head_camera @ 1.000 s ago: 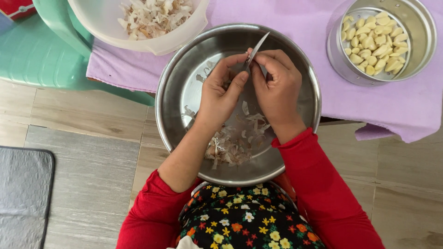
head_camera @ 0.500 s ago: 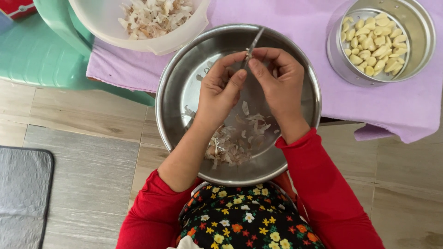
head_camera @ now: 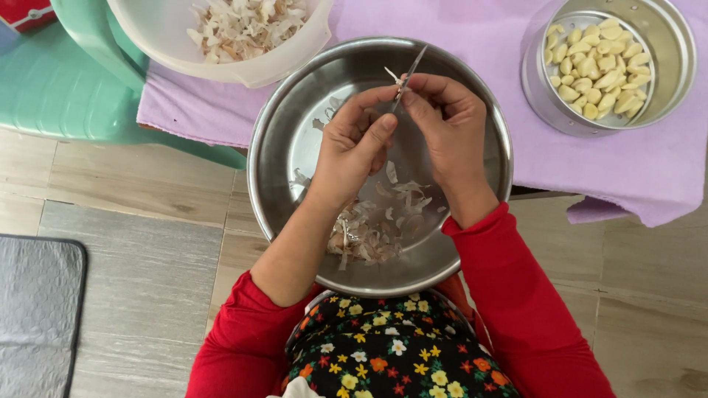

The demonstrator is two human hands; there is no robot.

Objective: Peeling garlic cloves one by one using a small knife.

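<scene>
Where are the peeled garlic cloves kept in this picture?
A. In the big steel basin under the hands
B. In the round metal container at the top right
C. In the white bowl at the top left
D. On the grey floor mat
B: the pale peeled cloves fill the round metal container on the purple cloth; the white bowl and the steel basin hold only papery skins.

My table's purple cloth (head_camera: pixel 472 44) carries a white bowl (head_camera: pixel 295 63) and a steel garlic dish (head_camera: pixel 667 88).

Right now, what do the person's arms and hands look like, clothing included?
Both hands, left hand and right hand, are bare: no gloves, and no rings or watch that I can see. Red long sleeves are pushed up the forearms, above a black apron with a flower print.
</scene>
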